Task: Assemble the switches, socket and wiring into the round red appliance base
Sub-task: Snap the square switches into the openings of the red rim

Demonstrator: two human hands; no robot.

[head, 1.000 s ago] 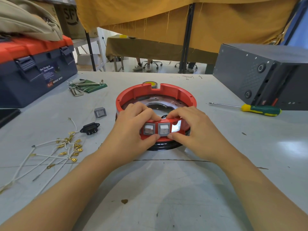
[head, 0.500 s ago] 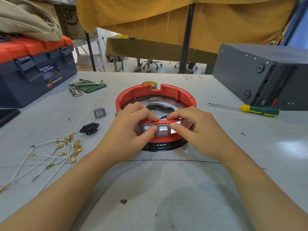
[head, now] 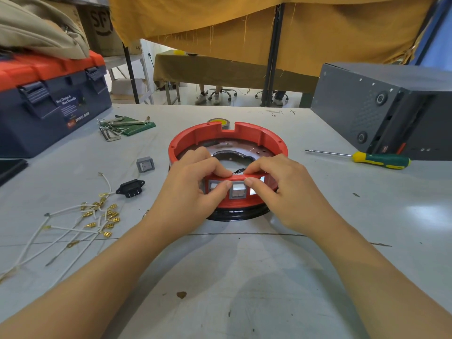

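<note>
loose switch [head: 145, 164], socket [head: 130, 188] crowd base's [head: 227, 133] left.

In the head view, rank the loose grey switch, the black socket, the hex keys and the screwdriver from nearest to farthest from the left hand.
From the left hand:
1. Loose grey switch, just left of the red base; the black socket, left and nearer the camera, is too close to call against it.
2. Hex keys, far left by the toolbox.
3. Screwdriver, right side beyond the right hand.
</note>
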